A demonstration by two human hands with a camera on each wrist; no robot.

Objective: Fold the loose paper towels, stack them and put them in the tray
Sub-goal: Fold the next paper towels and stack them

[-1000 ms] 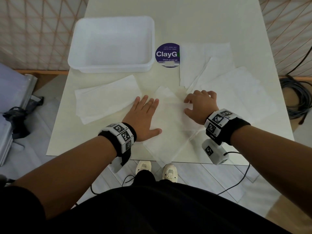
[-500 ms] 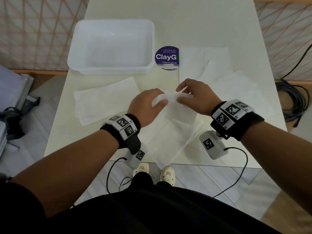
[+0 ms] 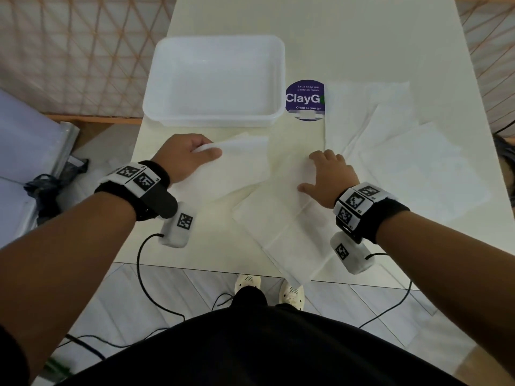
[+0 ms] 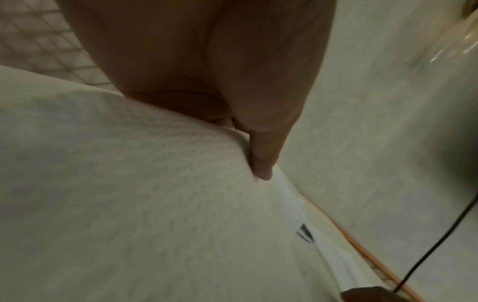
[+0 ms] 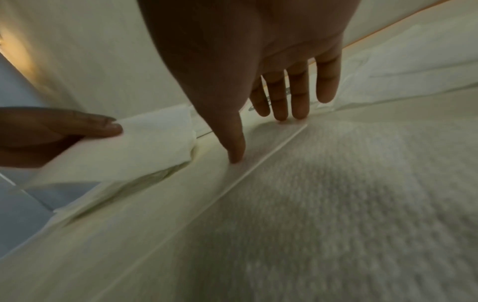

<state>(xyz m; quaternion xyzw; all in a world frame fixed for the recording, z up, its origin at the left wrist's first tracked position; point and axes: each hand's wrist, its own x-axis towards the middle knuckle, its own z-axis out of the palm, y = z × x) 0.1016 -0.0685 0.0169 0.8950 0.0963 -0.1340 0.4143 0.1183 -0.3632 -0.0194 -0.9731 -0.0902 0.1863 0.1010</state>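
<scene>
My left hand (image 3: 206,151) pinches a folded white paper towel (image 3: 239,160) between thumb and fingers, just in front of the white tray (image 3: 217,119). That towel hangs slightly above the folded towels (image 3: 206,188) at the table's left. The left wrist view shows the thumb (image 4: 261,163) pressed on the towel (image 4: 129,183). My right hand (image 3: 323,168) lies with straight fingers on an unfolded towel (image 3: 284,224) that overhangs the front edge. In the right wrist view its fingertips (image 5: 282,116) touch that towel (image 5: 336,204), with the held towel (image 5: 129,147) to the left. The tray holds nothing.
Several loose towels (image 3: 404,151) overlap on the right of the pale table (image 3: 348,37). A round purple sticker (image 3: 305,100) sits beside the tray. Sensor cables (image 3: 145,280) hang off the front edge. A grey case (image 3: 25,151) stands on the floor at left.
Both hands were holding the folded towel at the centre. The right hand let go and came down flat on the towel below. The left hand carried the folded towel leftward over the folded ones.
</scene>
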